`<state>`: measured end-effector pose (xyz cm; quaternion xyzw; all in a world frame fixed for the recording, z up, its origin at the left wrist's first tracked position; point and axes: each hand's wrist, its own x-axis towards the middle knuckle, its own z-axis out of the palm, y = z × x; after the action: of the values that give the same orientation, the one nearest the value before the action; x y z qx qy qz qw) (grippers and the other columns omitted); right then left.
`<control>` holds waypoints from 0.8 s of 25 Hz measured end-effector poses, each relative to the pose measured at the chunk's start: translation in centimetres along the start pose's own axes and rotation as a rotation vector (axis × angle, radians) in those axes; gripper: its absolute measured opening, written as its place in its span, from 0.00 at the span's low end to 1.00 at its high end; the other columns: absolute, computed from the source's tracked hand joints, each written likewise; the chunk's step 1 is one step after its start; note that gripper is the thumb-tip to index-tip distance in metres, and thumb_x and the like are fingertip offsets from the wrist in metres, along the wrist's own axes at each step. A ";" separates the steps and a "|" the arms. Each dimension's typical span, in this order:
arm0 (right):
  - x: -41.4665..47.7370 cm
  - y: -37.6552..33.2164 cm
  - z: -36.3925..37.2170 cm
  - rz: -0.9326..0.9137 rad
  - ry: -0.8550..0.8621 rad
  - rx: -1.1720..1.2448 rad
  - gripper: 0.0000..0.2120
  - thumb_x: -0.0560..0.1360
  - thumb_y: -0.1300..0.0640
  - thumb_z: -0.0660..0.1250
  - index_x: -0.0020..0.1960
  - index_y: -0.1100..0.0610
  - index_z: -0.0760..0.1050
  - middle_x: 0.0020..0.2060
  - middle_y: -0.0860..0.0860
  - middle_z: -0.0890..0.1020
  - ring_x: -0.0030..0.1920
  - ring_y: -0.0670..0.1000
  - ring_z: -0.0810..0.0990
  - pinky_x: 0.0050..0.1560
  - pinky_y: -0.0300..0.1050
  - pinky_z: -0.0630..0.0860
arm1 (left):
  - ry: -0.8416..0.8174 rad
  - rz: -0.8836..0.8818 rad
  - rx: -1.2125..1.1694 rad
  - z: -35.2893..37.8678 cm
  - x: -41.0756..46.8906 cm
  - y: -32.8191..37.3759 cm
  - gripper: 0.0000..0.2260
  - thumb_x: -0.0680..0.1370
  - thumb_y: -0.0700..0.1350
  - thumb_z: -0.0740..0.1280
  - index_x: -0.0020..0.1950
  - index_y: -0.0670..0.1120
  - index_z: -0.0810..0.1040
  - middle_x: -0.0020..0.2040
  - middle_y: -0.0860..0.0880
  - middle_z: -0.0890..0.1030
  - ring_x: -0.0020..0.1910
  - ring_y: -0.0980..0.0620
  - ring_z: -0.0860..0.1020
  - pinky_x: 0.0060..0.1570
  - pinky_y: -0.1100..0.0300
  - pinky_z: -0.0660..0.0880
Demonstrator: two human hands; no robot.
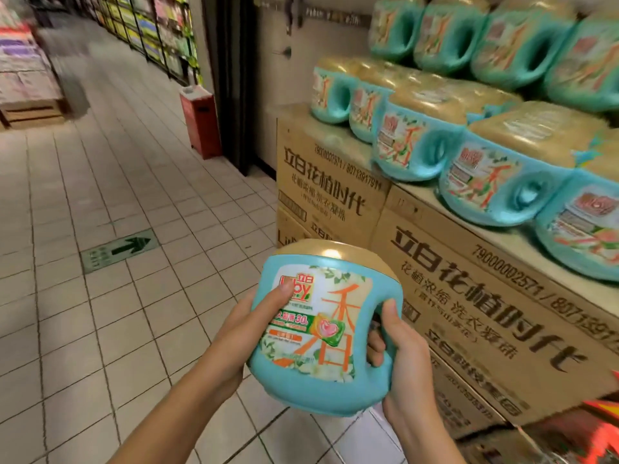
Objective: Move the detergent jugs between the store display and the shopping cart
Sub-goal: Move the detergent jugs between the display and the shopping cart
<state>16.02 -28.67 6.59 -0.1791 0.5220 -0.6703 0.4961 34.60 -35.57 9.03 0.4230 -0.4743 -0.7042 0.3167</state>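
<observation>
Left hand (239, 333) grips the left side of a rounded, glossy teal plastic jug (301, 390), thumb on label (335, 306); right hand (402, 363) curls through its handle (385, 375). Jug held above beige tiled floor (100, 313), beside identical jugs (412, 145) on cardboard cartons (469, 296)

Single view for us: head camera, wide-angle, worn on person. We look forward and down from just left of carton stack (469, 296), very near it; stack fills right half of our frame. Jug rows (418, 142) on top of stack rise to upper right. Left of stack, tiled floor (100, 313) recedes to far shelving (157, 31), blurred. In front of stack, nearest our lens, held jug (321, 329) sits low centre. Straight lines bow toward edges.
</observation>
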 end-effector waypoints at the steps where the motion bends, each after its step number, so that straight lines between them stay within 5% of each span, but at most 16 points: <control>1: 1.7 -0.9 0.6 -0.026 -0.006 0.017 0.23 0.67 0.41 0.70 0.30 0.57 0.65 0.24 0.53 0.66 0.23 0.49 0.62 0.27 0.42 0.59 | -0.002 0.014 0.000 0.0 2.0 0.8 0.20 0.67 0.65 0.70 0.52 0.54 0.83 0.52 0.45 0.86 0.49 0.44 0.85 0.43 0.55 0.82; 9: 11.9 -4.0 5.2 -0.133 0.085 0.116 0.21 0.64 0.44 0.73 0.31 0.57 0.66 0.24 0.52 0.65 0.23 0.49 0.62 0.28 0.41 0.59 | 0.049 0.115 -0.026 -1.3 14.0 4.9 0.27 0.65 0.64 0.75 0.57 0.50 0.79 0.48 0.45 0.86 0.45 0.44 0.86 0.37 0.55 0.81; 13: 17.2 -4.7 8.1 -0.279 0.118 0.035 0.18 0.64 0.45 0.73 0.35 0.58 0.72 0.27 0.54 0.70 0.22 0.46 0.63 0.23 0.38 0.61 | -0.075 0.201 0.006 -3.2 20.0 6.8 0.26 0.61 0.59 0.80 0.56 0.57 0.77 0.49 0.48 0.86 0.43 0.48 0.86 0.35 0.62 0.80; 16: 22.0 -5.8 11.1 -0.372 0.153 -0.054 0.21 0.66 0.43 0.71 0.41 0.62 0.73 0.31 0.57 0.70 0.23 0.46 0.65 0.24 0.39 0.62 | -0.156 0.243 -0.003 -4.9 26.4 9.5 0.31 0.60 0.51 0.81 0.60 0.51 0.74 0.47 0.47 0.86 0.41 0.48 0.86 0.33 0.62 0.80; 20: 28.5 -8.6 15.8 -0.514 0.205 -0.166 0.18 0.66 0.49 0.77 0.48 0.60 0.78 0.38 0.52 0.84 0.35 0.48 0.81 0.33 0.37 0.76 | -0.281 0.318 0.001 -6.7 36.4 15.4 0.35 0.57 0.51 0.83 0.60 0.48 0.75 0.49 0.46 0.86 0.42 0.47 0.86 0.34 0.61 0.80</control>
<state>11.22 -61.54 12.40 -0.2770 0.5600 -0.7435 0.2383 25.26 -74.47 11.42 0.2404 -0.5751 -0.6971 0.3543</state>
